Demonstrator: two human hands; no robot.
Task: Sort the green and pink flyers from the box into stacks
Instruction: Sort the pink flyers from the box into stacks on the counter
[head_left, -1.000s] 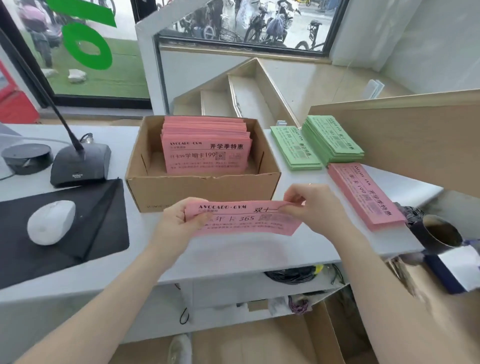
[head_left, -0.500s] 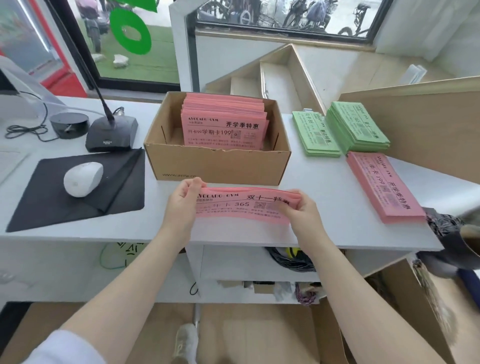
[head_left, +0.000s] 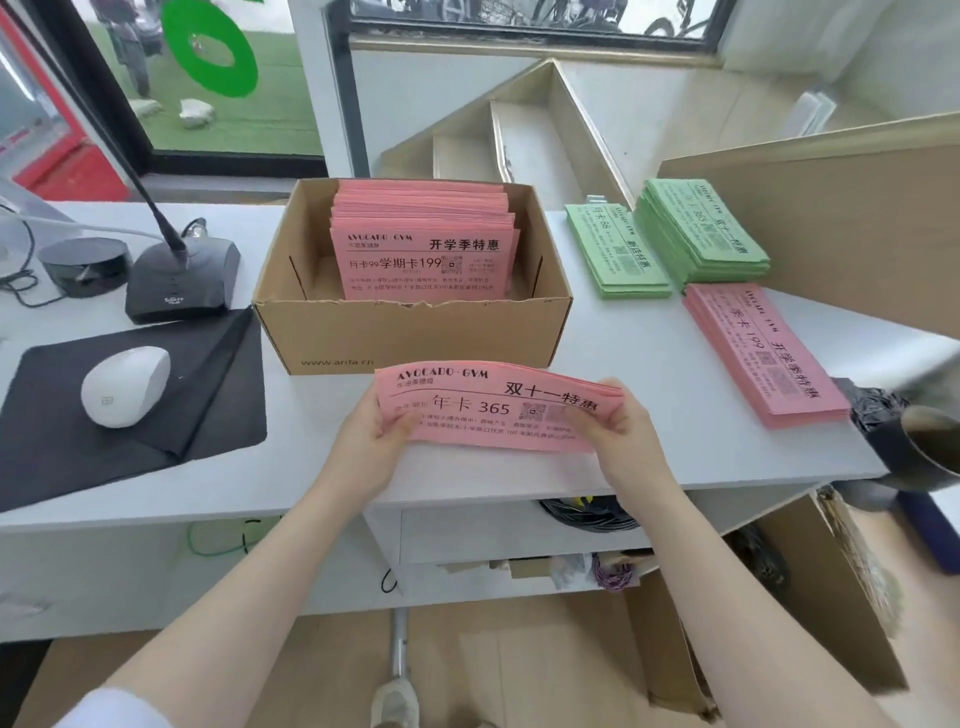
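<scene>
A bundle of pink flyers (head_left: 493, 405) is held low over the white counter, in front of the cardboard box (head_left: 415, 332). My left hand (head_left: 371, 441) grips its left end and my right hand (head_left: 623, 436) grips its right end. More pink flyers (head_left: 423, 244) stand upright inside the box. To the right of the box lie two green stacks (head_left: 615, 254) (head_left: 701, 234), and nearer to me a pink stack (head_left: 763, 353).
A white mouse (head_left: 124, 384) sits on a black mat (head_left: 57, 452) at the left, behind it a desk microphone base (head_left: 179, 286). A brown panel (head_left: 831, 223) rises at the right. A dark cup (head_left: 924, 447) stands past the counter's right edge.
Both hands have lowered the pink bundle toward the counter and hold it flatter. The camera has tilted down and moved closer.
</scene>
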